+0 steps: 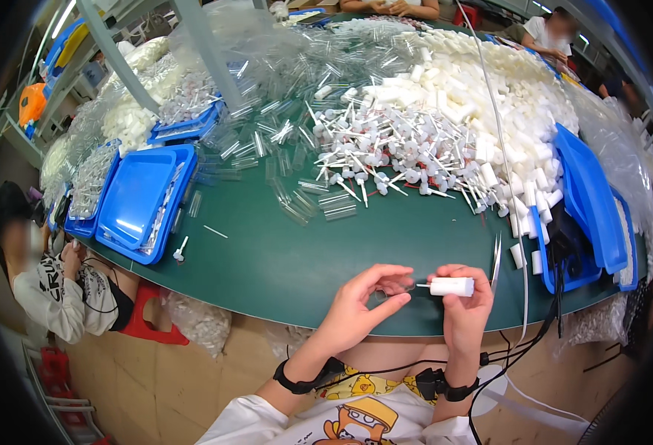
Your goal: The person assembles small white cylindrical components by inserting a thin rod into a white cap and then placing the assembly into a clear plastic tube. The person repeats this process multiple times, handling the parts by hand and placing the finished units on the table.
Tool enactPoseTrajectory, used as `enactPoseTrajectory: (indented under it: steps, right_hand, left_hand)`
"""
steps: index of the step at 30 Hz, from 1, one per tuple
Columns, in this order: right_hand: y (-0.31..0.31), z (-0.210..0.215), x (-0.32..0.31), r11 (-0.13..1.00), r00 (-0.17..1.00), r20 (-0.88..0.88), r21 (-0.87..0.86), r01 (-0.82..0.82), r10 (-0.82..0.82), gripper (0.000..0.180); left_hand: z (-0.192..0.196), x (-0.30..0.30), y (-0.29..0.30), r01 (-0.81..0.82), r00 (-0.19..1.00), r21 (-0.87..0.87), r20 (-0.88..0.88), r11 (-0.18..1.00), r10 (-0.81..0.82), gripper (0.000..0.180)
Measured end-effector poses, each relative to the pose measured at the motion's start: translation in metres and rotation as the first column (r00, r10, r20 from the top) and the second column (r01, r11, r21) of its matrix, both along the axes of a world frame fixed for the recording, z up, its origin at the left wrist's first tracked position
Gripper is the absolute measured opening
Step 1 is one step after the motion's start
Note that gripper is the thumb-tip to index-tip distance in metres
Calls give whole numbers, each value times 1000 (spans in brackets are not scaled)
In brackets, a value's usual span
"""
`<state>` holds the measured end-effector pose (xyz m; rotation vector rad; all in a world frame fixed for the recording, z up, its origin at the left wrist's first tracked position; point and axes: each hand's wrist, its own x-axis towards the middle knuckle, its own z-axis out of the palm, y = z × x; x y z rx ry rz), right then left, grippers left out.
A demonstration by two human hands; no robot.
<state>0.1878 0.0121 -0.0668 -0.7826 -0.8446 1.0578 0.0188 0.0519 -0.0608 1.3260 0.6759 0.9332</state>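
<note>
My right hand is closed round a short white cylinder that lies level above the table's near edge. A thin white stem sticks out of its left end. My left hand faces that stem, its thumb and fingers curled round what looks like a clear tube, hard to make out against the green. Metal tweezers point up beside my right hand; whether its fingers hold them I cannot tell.
On the green table, clear tubes, stemmed white parts and white cylinders lie heaped. Blue trays stand left, more blue trays right. A white cable hangs in front. A person sits at left.
</note>
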Motion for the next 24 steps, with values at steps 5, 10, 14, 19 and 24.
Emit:
enactPoseTrajectory:
  steps: [5, 10, 14, 19, 24]
  right_hand:
    - [-1, -3, 3, 998, 991, 136, 53, -18, 11, 29]
    - [-4, 0, 1, 998, 978, 207, 45, -46, 36, 30]
    - [-5, 3, -2, 998, 967, 253, 42, -43, 31, 29]
    - [-5, 0, -3, 999, 916, 402, 47, -21, 0, 26]
    - [-4, 4, -6, 997, 850, 524, 79, 18, -57, 25]
  left_hand:
    - [6, 0, 1, 71, 985, 144, -165, 987, -47, 32]
    - [8, -1, 0, 112, 973, 197, -219, 974, -67, 30]
    - [10, -3, -2, 106, 975, 183, -212, 977, -66, 28]
    - [4, 0, -1, 107, 957, 228, -286, 968, -38, 27]
    - [1, 2, -3, 66, 940, 300, -339, 952, 42, 27]
